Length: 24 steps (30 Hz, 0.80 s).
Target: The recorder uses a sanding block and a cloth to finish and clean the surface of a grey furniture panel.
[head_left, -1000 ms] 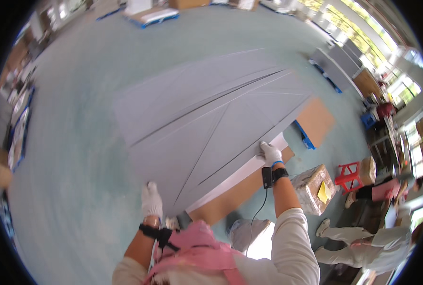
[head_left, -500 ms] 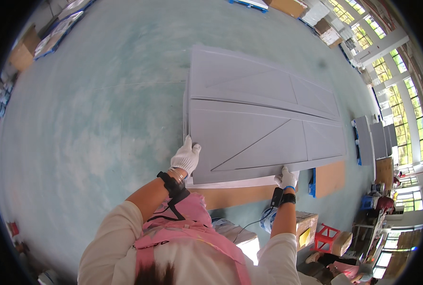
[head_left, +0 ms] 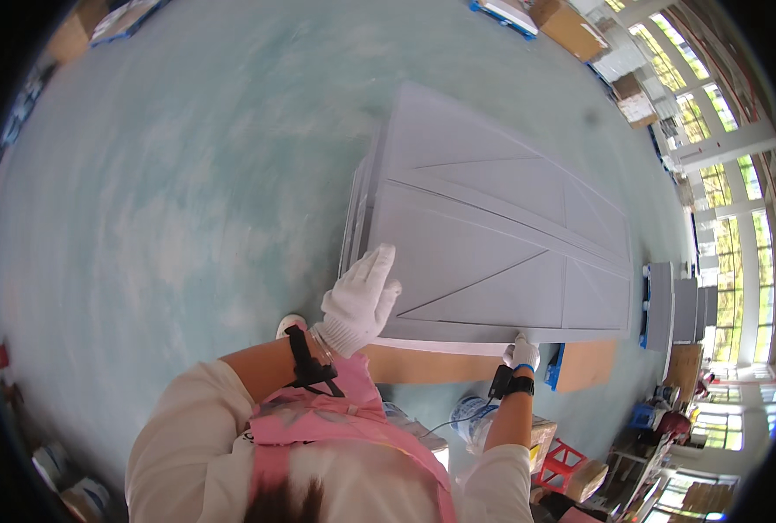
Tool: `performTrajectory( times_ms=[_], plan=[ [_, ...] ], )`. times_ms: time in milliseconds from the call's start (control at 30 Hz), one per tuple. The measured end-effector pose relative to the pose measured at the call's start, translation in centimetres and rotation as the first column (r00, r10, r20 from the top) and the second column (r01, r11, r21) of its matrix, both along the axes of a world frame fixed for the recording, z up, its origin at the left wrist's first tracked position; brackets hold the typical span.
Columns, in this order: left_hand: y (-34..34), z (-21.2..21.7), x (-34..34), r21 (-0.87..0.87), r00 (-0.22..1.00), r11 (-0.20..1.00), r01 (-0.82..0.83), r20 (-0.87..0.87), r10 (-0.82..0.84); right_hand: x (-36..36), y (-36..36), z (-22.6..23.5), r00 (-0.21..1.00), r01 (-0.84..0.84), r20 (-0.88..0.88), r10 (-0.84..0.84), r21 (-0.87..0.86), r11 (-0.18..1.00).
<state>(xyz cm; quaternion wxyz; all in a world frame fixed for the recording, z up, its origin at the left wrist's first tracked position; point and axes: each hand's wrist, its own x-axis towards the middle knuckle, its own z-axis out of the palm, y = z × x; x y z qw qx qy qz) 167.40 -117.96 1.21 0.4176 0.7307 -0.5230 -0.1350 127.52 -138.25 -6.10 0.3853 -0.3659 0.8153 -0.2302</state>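
Two long grey door panels [head_left: 466,283] with diagonal grooves lie side by side on top of a stack in front of me. My left hand [head_left: 359,296], in a white knit glove, is at the near left corner of the nearer panel. Its fingers are stretched out and the thumb stands apart, holding nothing. Farther right, my right hand [head_left: 521,352], also gloved, grips the near edge of that panel; some of its fingers are hidden by the edge. Beneath the stack a brown board [head_left: 423,366] sticks out toward me.
A blue pallet [head_left: 555,366] shows at the near right of the stack. More grey panels [head_left: 660,305] are stacked farther right. A red stool [head_left: 561,466] and cartons [head_left: 541,440] stand near my right arm. Large cartons [head_left: 567,26] line the far right.
My left hand has come off the panel's left edge and its fingers have straightened. My right hand stays at the near edge. The view has turned, so the stack appears shifted and slanted.
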Motion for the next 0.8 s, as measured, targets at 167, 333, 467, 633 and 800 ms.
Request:
performTrajectory(
  times_ms=[167,333,467,633,800],
  plan=[
    [0.2,-5.3,-1.6,0.454,0.894,0.883,0.122,-0.437,0.102,-0.9,-0.9,-1.3,0.991,0.104,0.077,-0.110,0.086,0.991],
    [0.0,-7.7,-3.7,0.395,0.801,0.906,0.151,-0.586,0.122,-3.3,-1.7,-2.9,0.972,0.093,0.204,-0.119,0.134,0.987],
    [-0.1,-7.9,-3.4,0.390,0.787,0.911,0.131,-0.600,0.143,-3.3,-2.5,-3.7,0.929,0.168,0.312,-0.199,0.124,0.978],
    [0.1,-6.5,-2.2,0.398,0.800,0.902,0.169,-0.589,0.110,-2.9,-3.0,-3.9,0.967,0.116,0.208,-0.146,0.149,0.982],
    [0.0,-5.3,-0.3,0.392,0.745,0.873,0.290,-0.665,0.051,-4.5,-2.4,-3.6,0.981,0.086,0.155,-0.115,0.181,0.980]
  ],
)
